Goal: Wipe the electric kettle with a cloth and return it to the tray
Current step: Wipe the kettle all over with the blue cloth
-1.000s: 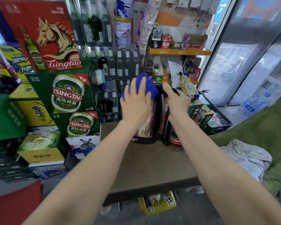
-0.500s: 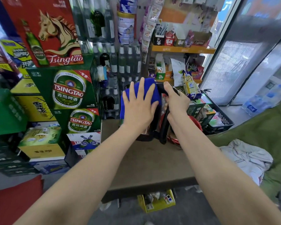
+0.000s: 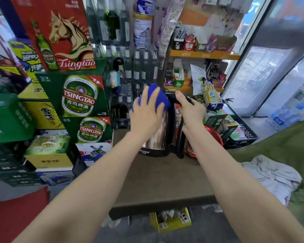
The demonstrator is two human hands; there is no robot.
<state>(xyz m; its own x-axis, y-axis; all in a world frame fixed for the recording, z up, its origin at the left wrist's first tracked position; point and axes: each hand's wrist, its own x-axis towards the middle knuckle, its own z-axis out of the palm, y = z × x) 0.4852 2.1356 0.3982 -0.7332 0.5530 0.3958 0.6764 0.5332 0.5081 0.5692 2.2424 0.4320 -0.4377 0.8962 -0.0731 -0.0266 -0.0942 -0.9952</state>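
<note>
The right hand (image 3: pixel 191 112) clasped the handle of the shiny steel electric kettle (image 3: pixel 158 137); the left hand (image 3: pixel 145 117), fingers straight, pressed a blue cloth (image 3: pixel 161 100) against its side.

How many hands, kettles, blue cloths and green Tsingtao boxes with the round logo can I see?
Hands: 2 (left hand, right hand)
Kettle: 1
Blue cloth: 1
Green Tsingtao boxes: 2
Total: 6

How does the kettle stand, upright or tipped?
Upright: the kettle rests base-down on the table; the right hand grips its handle.
</note>
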